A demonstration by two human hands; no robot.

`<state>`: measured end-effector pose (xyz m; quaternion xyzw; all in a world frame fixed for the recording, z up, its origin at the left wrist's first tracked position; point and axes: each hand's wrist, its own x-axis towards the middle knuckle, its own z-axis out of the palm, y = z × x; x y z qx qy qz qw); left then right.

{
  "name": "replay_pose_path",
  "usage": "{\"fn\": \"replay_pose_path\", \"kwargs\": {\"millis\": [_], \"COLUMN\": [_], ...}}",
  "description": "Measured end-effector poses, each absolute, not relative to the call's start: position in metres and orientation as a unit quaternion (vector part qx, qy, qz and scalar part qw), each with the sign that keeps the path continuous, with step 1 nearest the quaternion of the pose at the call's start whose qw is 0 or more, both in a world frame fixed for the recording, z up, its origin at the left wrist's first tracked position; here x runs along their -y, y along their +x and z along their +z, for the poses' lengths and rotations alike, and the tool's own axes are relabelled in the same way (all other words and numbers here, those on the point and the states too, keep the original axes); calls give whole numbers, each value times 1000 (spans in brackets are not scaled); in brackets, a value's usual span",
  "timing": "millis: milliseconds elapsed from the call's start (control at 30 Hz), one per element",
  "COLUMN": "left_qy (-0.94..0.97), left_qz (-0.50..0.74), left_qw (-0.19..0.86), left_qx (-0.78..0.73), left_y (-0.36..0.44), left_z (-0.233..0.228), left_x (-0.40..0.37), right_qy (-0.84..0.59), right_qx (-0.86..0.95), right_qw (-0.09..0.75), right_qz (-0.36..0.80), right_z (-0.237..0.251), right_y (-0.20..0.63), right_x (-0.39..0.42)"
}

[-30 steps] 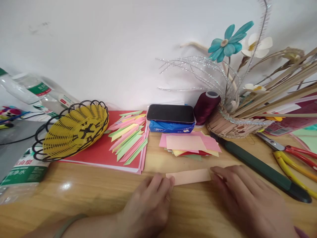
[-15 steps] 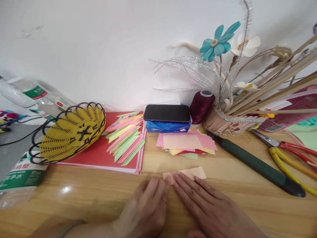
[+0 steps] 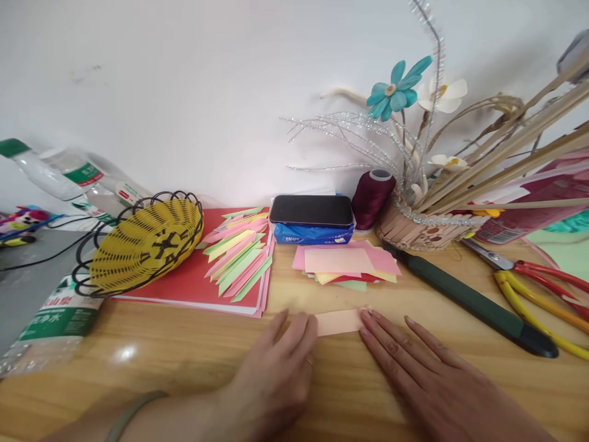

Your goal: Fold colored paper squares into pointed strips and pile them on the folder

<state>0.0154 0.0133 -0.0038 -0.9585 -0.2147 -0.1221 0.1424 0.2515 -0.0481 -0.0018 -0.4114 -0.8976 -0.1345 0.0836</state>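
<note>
A pale peach strip of paper point(image 3: 339, 323), apparently folded, lies flat on the wooden table between my hands. At its left end, my left hand point(image 3: 278, 368) is closed with curled fingers, seeming to pinch the edge; the fingertips are partly hidden. Flat on the right end rests my right hand point(image 3: 423, 371), fingers stretched out and a little apart. Just beyond the strip is a loose stack of coloured paper pieces point(image 3: 338, 261), with a peach sheet on top. Folded paper strips point(image 3: 239, 255) in pink, green and yellow lie on red paper point(image 3: 175, 285) to the left.
A phone point(image 3: 311, 210) lies on a blue packet point(image 3: 313, 234). Nearby stand a maroon thread spool point(image 3: 372, 199) and a flower basket point(image 3: 423, 230). A dark green-handled tool point(image 3: 464, 294) and scissors point(image 3: 529, 270) lie right. Left are a yellow basket point(image 3: 147, 245) and plastic bottles point(image 3: 59, 313).
My right hand has slid rightward along the strip to its right end, uncovering its middle. My left hand stays at the left end. The view has shifted slightly.
</note>
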Motion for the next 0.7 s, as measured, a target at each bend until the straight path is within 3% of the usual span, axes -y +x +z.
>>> {"fn": "replay_pose_path", "kwargs": {"millis": [233,433,700], "left_qy": [-975,-966,-965], "left_qz": [-36,-46,-66], "left_qw": [126,157,119], "left_qx": [182,200,224], "left_y": [43,20,1], "left_z": [-1,0,-4], "left_x": [-17,-10,-11], "right_qy": [-405,-403,-435], "right_qx": [895,896,885], "right_qw": [70,61,98], "right_qz": [-174,-175,-133], "right_z": [7,9,13], "right_y": [246,247,239], "right_x": [47,47,46]}}
